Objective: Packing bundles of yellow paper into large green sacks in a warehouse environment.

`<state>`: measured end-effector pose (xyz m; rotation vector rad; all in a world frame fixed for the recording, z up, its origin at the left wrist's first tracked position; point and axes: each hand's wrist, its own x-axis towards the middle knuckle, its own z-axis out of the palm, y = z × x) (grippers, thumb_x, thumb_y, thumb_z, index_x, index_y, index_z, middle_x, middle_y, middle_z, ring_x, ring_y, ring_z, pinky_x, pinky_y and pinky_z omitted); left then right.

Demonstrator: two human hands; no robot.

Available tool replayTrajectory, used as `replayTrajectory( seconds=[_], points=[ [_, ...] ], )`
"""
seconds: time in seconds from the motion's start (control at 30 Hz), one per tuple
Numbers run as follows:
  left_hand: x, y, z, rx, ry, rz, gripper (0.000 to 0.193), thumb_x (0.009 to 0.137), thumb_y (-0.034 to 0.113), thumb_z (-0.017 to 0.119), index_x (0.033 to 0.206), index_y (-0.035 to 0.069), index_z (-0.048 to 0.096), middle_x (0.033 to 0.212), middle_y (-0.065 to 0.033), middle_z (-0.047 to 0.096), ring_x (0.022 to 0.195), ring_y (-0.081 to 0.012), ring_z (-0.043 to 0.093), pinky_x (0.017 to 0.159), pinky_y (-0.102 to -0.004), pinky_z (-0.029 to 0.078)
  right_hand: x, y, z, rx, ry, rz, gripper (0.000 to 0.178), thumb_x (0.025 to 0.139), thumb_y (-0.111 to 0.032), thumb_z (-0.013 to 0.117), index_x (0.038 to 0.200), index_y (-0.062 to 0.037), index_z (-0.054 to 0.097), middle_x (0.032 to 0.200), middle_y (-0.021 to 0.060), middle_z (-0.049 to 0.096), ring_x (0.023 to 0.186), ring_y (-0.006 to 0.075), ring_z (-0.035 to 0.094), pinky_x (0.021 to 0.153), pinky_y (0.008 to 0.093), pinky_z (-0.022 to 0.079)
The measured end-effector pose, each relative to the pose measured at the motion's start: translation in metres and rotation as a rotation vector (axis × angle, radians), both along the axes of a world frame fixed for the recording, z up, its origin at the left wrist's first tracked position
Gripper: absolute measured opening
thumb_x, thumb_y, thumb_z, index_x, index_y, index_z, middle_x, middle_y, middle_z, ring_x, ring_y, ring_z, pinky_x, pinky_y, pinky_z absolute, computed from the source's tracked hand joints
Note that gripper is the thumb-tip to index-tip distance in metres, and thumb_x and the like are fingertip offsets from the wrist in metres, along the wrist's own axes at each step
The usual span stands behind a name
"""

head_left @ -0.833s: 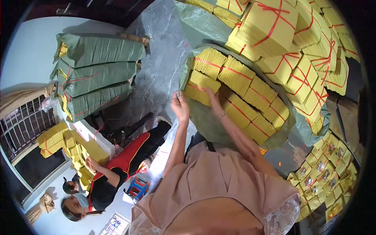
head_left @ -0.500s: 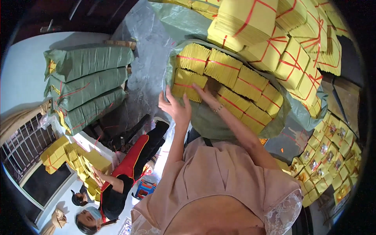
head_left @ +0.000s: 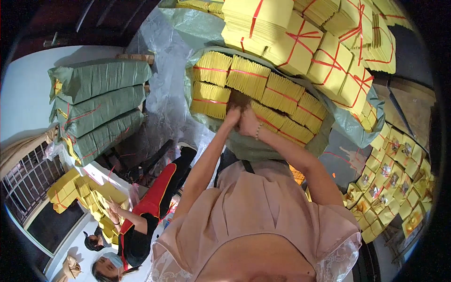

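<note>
An open green woven sack [head_left: 251,148] in front of me holds two rows of yellow paper bundles [head_left: 249,73], each tied with red strap. The near row has a dark gap [head_left: 238,97] between its leftmost bundle [head_left: 210,99] and the bundles [head_left: 270,117] to the right. Side by side at that gap, my left hand [head_left: 233,116] and my right hand [head_left: 248,122] reach down close together, almost touching. Their fingers point into the gap and are mostly hidden, so any grip cannot be made out. A beaded bracelet circles my right wrist.
Tall stacks of strapped yellow bundles [head_left: 300,44] rise beyond the sack. Three filled green sacks [head_left: 101,103] are piled at the left. A co-worker in a red and black outfit [head_left: 152,199] handles yellow stacks [head_left: 98,197] at lower left. More yellow packets [head_left: 390,174] lie at the right.
My left hand has moved right, from beside the leftmost bundle to the gap. My right hand has left that bundle's edge and come down beside the left. The view has shifted slightly.
</note>
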<state>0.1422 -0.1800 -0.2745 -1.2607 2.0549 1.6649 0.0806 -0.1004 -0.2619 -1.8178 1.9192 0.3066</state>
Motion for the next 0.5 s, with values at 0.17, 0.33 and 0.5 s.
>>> replayTrajectory(
  seconds=[0.17, 0.33, 0.5],
  points=[
    [0.001, -0.017, -0.005, 0.080, -0.168, 0.341, 0.055, 0.094, 0.037, 0.029, 0.123, -0.006, 0.046, 0.126, -0.0299, 0.046, 0.117, -0.0416, 0.045, 0.099, -0.0412, 0.035, -0.010, 0.003, 0.029, 0.170, -0.013, 0.116, 0.038, 0.076, -0.044, 0.053, 0.086, -0.0133, 0.072, 0.086, 0.0065, 0.069, 0.086, 0.0219, 0.063, 0.095, 0.0476, 0.028],
    [0.014, -0.017, -0.024, -0.168, -0.229, 0.269, 0.060, 0.094, 0.041, 0.027, 0.124, -0.008, 0.045, 0.127, -0.0322, 0.044, 0.119, -0.0439, 0.041, 0.101, -0.0414, 0.033, -0.018, 0.009, 0.036, 0.197, -0.041, 0.127, 0.037, 0.077, -0.041, 0.050, 0.089, -0.0140, 0.072, 0.085, 0.0059, 0.069, 0.088, 0.0208, 0.064, 0.097, 0.0496, 0.029],
    [-0.001, -0.006, -0.039, -0.108, -0.118, 0.336, 0.058, 0.094, 0.039, 0.029, 0.126, -0.007, 0.043, 0.128, -0.0309, 0.044, 0.122, -0.0434, 0.039, 0.102, -0.0410, 0.031, -0.025, 0.010, 0.039, 0.269, -0.010, 0.111, 0.040, 0.078, -0.044, 0.049, 0.088, -0.0129, 0.072, 0.085, 0.0079, 0.068, 0.086, 0.0218, 0.063, 0.090, 0.0439, 0.033]
  ],
)
